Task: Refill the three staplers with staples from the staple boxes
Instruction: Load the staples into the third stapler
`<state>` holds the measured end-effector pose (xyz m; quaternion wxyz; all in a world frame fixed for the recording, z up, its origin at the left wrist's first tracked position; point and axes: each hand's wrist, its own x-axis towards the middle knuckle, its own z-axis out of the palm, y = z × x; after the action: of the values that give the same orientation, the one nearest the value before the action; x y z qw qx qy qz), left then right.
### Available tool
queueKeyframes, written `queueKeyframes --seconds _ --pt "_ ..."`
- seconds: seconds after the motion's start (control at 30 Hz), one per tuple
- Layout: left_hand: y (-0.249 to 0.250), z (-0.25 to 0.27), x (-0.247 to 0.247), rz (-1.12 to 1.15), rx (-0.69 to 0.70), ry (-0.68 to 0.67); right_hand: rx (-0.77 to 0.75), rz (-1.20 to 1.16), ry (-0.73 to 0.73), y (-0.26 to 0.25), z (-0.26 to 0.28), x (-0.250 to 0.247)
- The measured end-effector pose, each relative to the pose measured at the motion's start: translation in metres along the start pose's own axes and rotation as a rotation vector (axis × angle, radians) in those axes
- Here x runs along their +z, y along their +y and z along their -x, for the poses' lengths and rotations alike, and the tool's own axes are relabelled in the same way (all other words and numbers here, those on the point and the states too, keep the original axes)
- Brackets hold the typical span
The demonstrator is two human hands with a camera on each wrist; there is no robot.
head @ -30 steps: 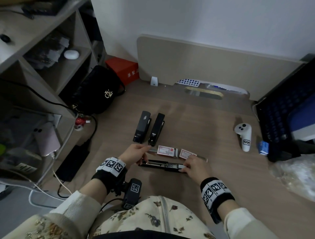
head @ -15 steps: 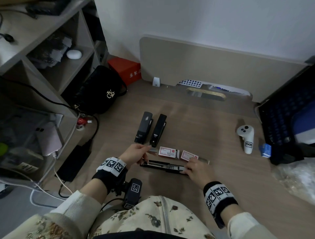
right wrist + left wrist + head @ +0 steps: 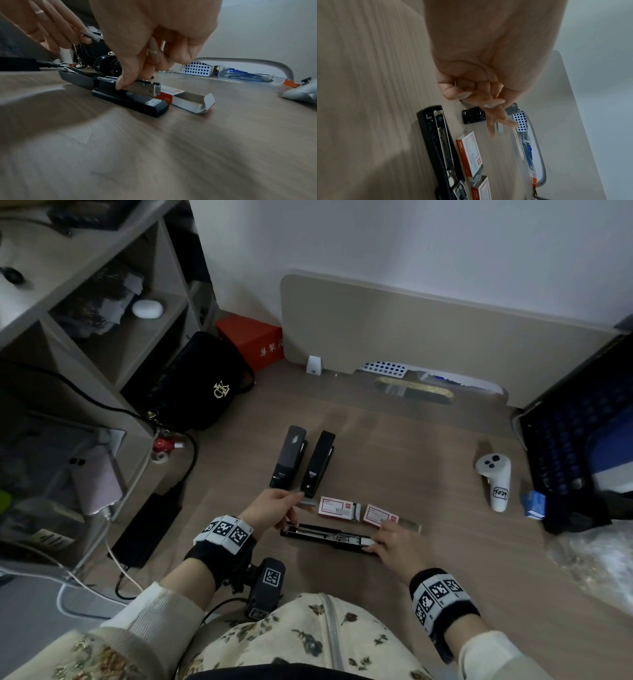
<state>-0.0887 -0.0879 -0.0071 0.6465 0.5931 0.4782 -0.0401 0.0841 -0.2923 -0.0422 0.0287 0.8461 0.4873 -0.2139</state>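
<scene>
Loading the open stapler on the bench

Your right hand (image 3: pixel 397 546) pinches the metal magazine at the right end of the open stapler (image 3: pixel 325 537), pinning it flat so the channel faces up. Your left hand (image 3: pixel 274 508) grips a staple strip (image 3: pixel 307 502) just above the stapler's left end, ready to drop in, I judge. Two boxes (image 3: pixel 337 507) lie just behind the stapler, one with its flap open, within easy reach; the two shut staplers (image 3: pixel 301 462) stand side by side behind those. Against the earlier frames, the strip sits a little higher off the stapler; the right hand has stayed at the same end, and nothing else has moved.
</scene>
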Motion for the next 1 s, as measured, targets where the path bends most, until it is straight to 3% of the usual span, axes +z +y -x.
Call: queueKeyframes --seconds 0.13,0.33,0.6,0.83,1.0 --pt "0.000 0.000 0.001 0.004 0.002 0.003 -0.004 0.024 0.008 -0.003 -0.002 0.000" --pt "0.001 -0.002 0.003 -0.001 -0.009 0.007 -0.075 -0.218 0.148 0.015 -0.004 0.032" --pt "0.004 -0.003 0.009 0.007 0.004 0.002 -0.114 -0.320 0.201 0.023 0.000 0.049" --pt "0.011 0.002 0.011 -0.049 0.029 -0.060 -0.166 -0.353 0.210 0.007 0.007 0.025" --pt "0.023 0.010 0.018 -0.093 0.059 -0.167 -0.181 -0.345 0.356 -0.016 0.010 -0.012"
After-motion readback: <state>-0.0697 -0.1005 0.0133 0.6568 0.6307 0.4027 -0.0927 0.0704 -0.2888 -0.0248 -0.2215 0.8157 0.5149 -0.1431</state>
